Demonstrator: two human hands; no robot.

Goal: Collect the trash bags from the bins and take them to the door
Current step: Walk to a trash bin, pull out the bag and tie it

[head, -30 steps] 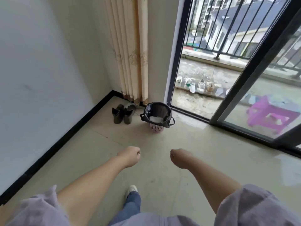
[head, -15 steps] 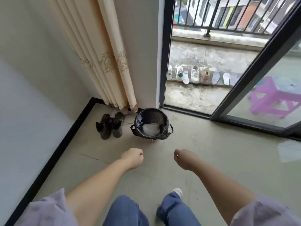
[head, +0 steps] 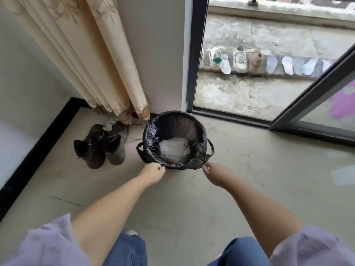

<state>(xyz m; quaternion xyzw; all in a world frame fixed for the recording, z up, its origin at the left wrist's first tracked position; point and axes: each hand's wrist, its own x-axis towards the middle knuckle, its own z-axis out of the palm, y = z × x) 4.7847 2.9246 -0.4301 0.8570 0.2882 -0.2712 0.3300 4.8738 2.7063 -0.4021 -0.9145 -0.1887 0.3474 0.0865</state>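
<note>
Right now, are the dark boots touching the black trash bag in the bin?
Apart. The head view shows bare floor between the dark boots and the black trash bag, including the bag's left handle loop.

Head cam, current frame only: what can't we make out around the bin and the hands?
- Bin: all but hidden under the black bag folded over its rim.
- Trash: pale and crumpled, type unreadable.
- Left hand: fingers curled at the bag's near edge; an actual pinch can't be told.
- Right hand: fingertips at the bag's edge, contact unclear.
- Pink object: cut by the right edge, blurred behind glass.
</note>
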